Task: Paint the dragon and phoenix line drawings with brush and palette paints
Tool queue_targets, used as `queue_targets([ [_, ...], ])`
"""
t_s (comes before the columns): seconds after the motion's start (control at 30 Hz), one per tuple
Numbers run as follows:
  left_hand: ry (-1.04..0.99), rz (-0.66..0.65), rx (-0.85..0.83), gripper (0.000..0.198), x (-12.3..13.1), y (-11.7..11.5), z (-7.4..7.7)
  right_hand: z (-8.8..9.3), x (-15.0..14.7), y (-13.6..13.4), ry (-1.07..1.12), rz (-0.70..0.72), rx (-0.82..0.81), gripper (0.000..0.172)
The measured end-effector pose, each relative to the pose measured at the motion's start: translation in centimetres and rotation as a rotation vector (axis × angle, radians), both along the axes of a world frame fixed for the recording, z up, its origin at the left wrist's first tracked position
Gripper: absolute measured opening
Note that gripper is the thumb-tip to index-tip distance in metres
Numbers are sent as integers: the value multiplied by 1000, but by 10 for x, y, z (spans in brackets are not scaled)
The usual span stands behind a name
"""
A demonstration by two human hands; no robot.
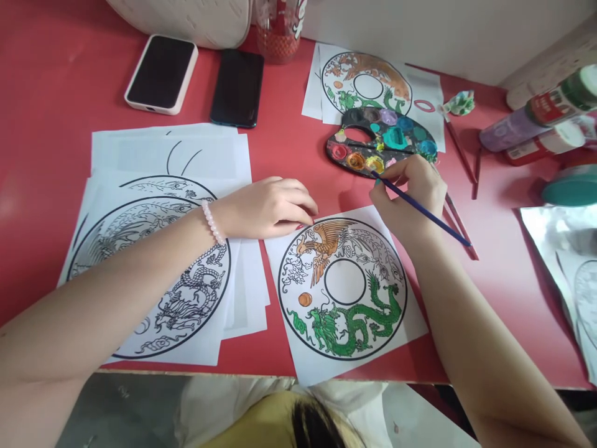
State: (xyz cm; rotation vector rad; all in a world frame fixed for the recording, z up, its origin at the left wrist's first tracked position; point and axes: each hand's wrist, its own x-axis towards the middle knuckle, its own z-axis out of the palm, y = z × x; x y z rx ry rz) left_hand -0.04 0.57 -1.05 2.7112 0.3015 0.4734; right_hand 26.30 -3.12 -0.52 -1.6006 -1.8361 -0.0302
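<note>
**Colouring of dragon-and-phoenix sheet: partly done**

The sheet (410, 323) in work lies on the red desk (289, 149) directly in front of the person, between the two forearms. On it, the phoenix (326, 246) at upper left is filled in orange-brown, the dragon (359, 323) along the bottom is filled in green, and the small ball (305, 299) at left is orange. The bird figure at upper right (380, 252), the cloud scrolls at left and the centre ring are left uncoloured. By estimate, more than half of the figure work is done.

The right hand (410, 193) is closed in a pen grip on a blue-handled brush (420, 211), held at the near rim of the palette (382, 140). The left hand (265, 208) holds nothing; its loosely bent fingers rest on the sheet's upper left corner.

A fully coloured copy (368, 84) is seen behind the palette. A stack of uncoloured prints (153, 274) lies under the left forearm.

Not resolved: the brush tip is hidden by the fingers, so the colour being picked up cannot be told. The paint bottles (536, 121) and a further print at right are cut off by the frame edge.
</note>
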Motion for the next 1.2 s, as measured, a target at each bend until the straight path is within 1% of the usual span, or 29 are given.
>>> queue_targets([
  [0.07, -4, 0, -2, 21, 0, 0, -1, 1, 0, -2, 70, 1, 39, 22],
  [0.13, -15, 0, -6, 20, 0, 1, -1, 3, -2, -10, 189, 25, 91, 21],
  [0.2, -21, 0, -19, 20, 0, 1, -1, 7, -7, -24, 332, 120, 141, 20],
  [0.27, -22, -2, -39, 20, 0, 0, 0, 10, -14, -41, 473, 278, 144, 18],
  [0.3, -23, -2, -49, 20, 0, 0, 0, 11, -18, -50, 550, 353, 103, 17],
  [0.33, -24, -2, -58, 20, 0, 0, 1, 12, -22, -57, 583, 419, 42, 17],
  [0.4, -27, 0, -70, 20, 0, -1, 2, 12, -29, -68, 576, 506, -53, 19],
  [0.43, -25, 2, -72, 20, 0, -1, 2, 12, -31, -72, 552, 522, -86, 21],
  [0.57, -17, 10, -68, 20, 1, -2, 2, 7, -35, -73, 505, 531, -135, 26],
  [0.83, -25, 18, -61, 20, 1, -2, 1, 6, -39, -73, 500, 515, -173, 24],
  [1.2, -16, 27, -89, 21, 1, -2, 2, 7, -41, -71, 462, 549, -148, 23],
])
